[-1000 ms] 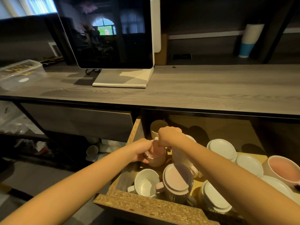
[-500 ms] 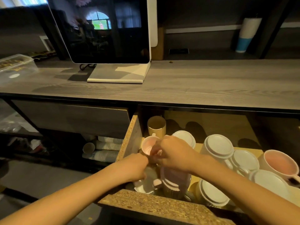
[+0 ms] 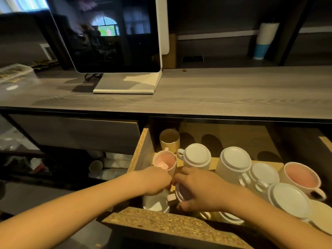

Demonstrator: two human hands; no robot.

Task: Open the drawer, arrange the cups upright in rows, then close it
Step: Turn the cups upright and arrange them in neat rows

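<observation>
Presently on view, one open chipboard drawer [image 3: 170, 223], lower centre of the frame, pulled out from under the grey wood-grain counter [image 3: 215, 90]

- Cups upright: a tan ribbed cup [image 3: 169, 141] at the drawer's far left corner; just in front of it a ribbed cup with a pink inside [image 3: 164, 161], close to the left wall; a wide cup with a pink inside [image 3: 300, 175] at the right edge of the frame.
- Cups upside down: four white mugs, bases up, running from centre to lower right: first [image 3: 196, 156], second [image 3: 235, 161], third [image 3: 263, 174], fourth [image 3: 287, 200].
- A lilac upturned mug [image 3: 183, 192] at the near side of the drawer, mostly covered.
- A white cup [image 3: 155, 203] in the near left corner, partly hidden; its pose cannot be told.
- Left hand [image 3: 154, 180]: fingers curled under, knuckles against the near wall of the pink-inside ribbed cup; whether it actually holds the cup cannot be told.
- Right hand [image 3: 199, 189]: fingers and thumb curled round the lilac upturned mug, gripping it; forefinger near the left hand.
- On the counter: a dark monitor on a white stand [image 3: 115, 33], upper left; a clear plastic box [image 3: 16, 76], left edge.
- Upper right, on a dark shelf: a white and blue tumbler [image 3: 265, 40].
- Left of the drawer, on a lower shelf: stacked paper cups [image 3: 115, 166] lying on their sides
</observation>
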